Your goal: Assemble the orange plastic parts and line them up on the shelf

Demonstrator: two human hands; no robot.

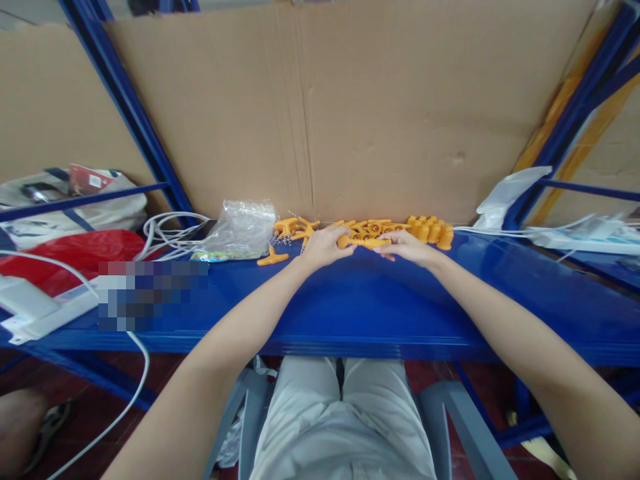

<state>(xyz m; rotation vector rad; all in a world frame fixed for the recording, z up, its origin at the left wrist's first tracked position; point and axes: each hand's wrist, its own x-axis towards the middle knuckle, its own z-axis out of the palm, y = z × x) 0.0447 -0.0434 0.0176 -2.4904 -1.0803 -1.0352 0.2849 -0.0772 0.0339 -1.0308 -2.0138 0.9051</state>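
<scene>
Above the blue tabletop, my left hand (327,247) and my right hand (403,247) are closed on an orange corkscrew part (373,243) lying sideways between them. The left fingers grip its rounded left end, the right fingers its right end. Behind my hands lie several orange plastic corkscrew frames (376,229). To the left is a pile of orange T-shaped corkscrew handles (293,228) with metal spirals. One T-shaped handle (273,257) rests apart, nearer to me. Several orange cup-shaped pieces (430,230) stand grouped right of my right hand.
A clear plastic bag (245,227) lies left of the handles, beside coiled white cables (170,233). A white power strip (50,313) and red bag (75,257) are farther left. Cardboard (375,113) walls off the back between blue posts. Another person's leg (20,427) shows lower left.
</scene>
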